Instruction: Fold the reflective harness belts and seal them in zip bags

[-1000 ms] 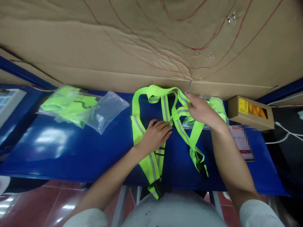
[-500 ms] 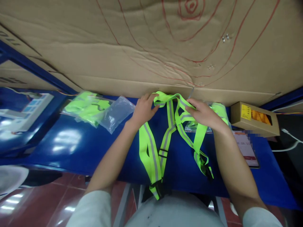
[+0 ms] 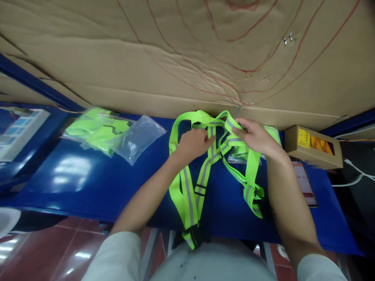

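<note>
Reflective strap vest (image 3: 206,171) — 1, neon green — lies mostly on the blue tabletop (image 3: 96,187). The right hand (image 3: 255,136) pinches 1 strap; whether the left hand (image 3: 193,144), over the vest's left side, grips anything, I cannot tell. Rightward: 1 windowed cardboard box (image 3: 293,142), 1 phone (image 3: 304,181).

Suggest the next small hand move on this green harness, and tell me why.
I'd probably have the right hand draw its pinched strap gently outward. On that side, the green harness ends in a bunched, folded strap end, while the straps on the left lie more spread out.
</note>
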Action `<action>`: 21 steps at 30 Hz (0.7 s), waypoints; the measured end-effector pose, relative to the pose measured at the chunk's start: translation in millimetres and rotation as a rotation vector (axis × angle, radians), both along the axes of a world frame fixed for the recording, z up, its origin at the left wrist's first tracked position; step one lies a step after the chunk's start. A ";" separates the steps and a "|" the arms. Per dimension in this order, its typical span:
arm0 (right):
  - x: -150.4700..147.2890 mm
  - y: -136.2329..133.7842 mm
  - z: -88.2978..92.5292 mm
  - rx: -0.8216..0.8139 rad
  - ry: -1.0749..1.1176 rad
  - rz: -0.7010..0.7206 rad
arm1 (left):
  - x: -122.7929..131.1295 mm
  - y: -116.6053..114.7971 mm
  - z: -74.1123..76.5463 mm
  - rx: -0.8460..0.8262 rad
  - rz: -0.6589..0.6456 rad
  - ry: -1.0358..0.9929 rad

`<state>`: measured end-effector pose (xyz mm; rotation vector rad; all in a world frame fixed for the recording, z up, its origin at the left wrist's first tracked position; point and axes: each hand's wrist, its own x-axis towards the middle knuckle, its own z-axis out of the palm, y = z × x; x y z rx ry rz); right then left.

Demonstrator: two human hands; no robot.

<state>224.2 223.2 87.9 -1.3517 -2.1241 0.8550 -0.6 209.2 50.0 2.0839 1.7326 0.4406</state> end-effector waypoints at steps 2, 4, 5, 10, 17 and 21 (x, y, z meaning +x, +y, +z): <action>0.7 0.1 -1.0 0.010 -0.040 -0.002 | 14.4 -9.6 -5.0 -0.086 -0.068 -0.007; 1.1 -0.6 -1.5 0.032 -0.072 -0.012 | 26.0 -16.1 -11.6 -0.153 -0.107 -0.013; 1.3 -1.2 -1.5 0.046 -0.089 -0.019 | 30.1 -18.1 -14.5 -0.176 -0.118 -0.015; 1.9 -5.1 2.1 0.058 -0.174 -0.038 | 31.3 -17.3 -17.3 -0.266 -0.175 -0.037; 10.1 -9.5 7.6 0.049 -0.220 -0.089 | 8.8 -4.4 -1.3 -0.323 -0.238 -0.183; 13.1 -12.7 5.9 0.045 -0.131 -0.041 | 3.0 -1.8 1.4 -0.353 -0.241 -0.280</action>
